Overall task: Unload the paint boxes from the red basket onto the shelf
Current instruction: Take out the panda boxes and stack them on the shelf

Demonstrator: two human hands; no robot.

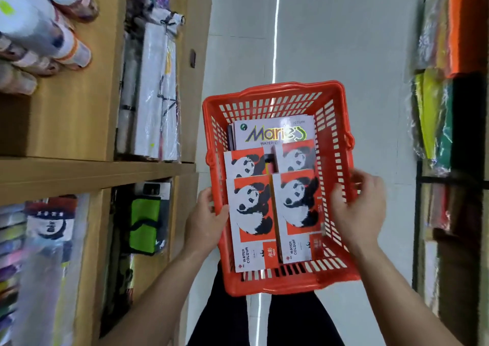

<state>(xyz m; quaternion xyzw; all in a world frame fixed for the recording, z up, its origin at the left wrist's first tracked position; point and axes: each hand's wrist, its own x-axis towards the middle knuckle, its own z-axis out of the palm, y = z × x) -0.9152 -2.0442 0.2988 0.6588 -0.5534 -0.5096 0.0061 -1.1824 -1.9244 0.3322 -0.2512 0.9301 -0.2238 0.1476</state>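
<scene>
A red plastic basket (277, 94) is held over the aisle floor in front of me. Inside lie several red-and-white watercolour paint boxes with a panda print, one at the near left (254, 213) and one at the near right (299, 205), with two more behind them. A grey "Marie's" box (275, 131) lies at the far end. My left hand (206, 218) grips the basket's left rim, thumb inside by the left panda box. My right hand (362, 208) holds the right wall, fingers curled over the rim.
A wooden shelf unit (92, 171) stands on the left, holding white tubs, wrapped canvases, a green pouch (144, 226) and bagged supplies. A rack of coloured paper rolls (449, 81) lines the right. Grey tiled floor runs between them. My dark trouser legs show below the basket.
</scene>
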